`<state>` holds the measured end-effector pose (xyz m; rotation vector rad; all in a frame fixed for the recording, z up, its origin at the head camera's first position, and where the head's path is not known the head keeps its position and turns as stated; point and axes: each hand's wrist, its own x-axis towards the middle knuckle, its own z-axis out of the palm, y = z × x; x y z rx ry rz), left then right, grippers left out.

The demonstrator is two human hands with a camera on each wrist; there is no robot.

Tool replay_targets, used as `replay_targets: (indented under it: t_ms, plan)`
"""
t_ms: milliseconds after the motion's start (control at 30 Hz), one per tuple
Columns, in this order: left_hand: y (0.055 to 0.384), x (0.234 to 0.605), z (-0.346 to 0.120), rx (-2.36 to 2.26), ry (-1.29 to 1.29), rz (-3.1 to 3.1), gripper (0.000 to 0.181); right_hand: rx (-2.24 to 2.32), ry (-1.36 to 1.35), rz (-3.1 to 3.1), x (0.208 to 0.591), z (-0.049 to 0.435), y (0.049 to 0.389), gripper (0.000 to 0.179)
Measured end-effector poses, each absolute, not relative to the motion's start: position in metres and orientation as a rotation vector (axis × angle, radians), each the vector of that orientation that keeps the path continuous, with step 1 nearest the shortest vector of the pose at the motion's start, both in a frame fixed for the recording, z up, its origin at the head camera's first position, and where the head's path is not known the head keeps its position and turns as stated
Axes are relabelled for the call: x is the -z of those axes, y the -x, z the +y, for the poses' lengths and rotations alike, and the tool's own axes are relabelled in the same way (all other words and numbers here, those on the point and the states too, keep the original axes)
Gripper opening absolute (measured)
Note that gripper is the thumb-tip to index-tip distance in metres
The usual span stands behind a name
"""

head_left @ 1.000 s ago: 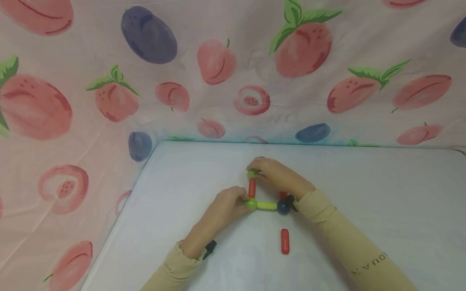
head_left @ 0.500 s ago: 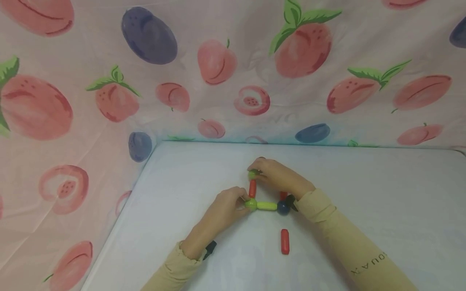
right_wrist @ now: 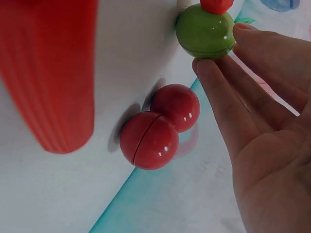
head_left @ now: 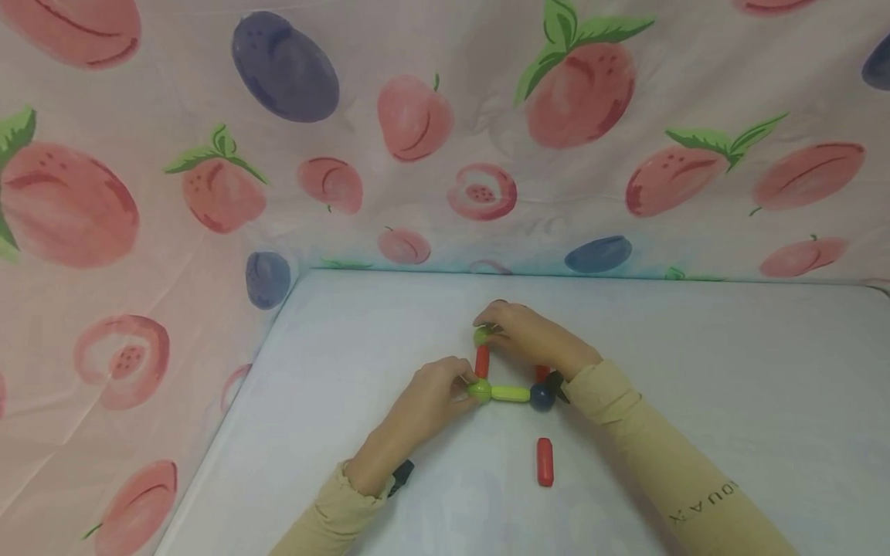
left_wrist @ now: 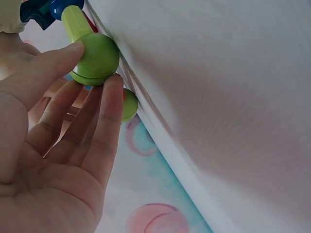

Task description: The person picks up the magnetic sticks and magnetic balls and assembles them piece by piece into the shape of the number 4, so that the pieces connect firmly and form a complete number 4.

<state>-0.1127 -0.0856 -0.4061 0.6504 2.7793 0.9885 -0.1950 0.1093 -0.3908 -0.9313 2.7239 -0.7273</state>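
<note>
Two hands: the near green ball [head_left: 480,391] is pinched by the left hand [head_left: 433,392]; the far green ball [right_wrist: 205,33] is pinched by the right hand [head_left: 531,332].
Joined so far: the green balls are linked by a red stick [head_left: 483,361]; the blue ball [head_left: 541,397] is linked to the near one by a yellow-green stick [head_left: 511,394].
Left over, seemingly: the far end of the second red stick [right_wrist: 53,73], by the blue ball, looks bare; the loose red stick [head_left: 545,462] and two red balls [right_wrist: 149,141] are left unattached on the white table [head_left: 334,332].
In the way: the second stick is partly covered by the right wrist in the head view.
Behind: a fruit-printed curtain [head_left: 487,116] is hung.
</note>
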Motion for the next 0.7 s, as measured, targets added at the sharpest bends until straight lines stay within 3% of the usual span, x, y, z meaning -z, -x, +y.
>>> replay_targets:
  t_ms: [700]
  plan:
    - [0.112,0.405,-0.085,-0.983,-0.621,2.761,0.016,0.702,0.833,2.750,0.388,0.120,0.192,0.032]
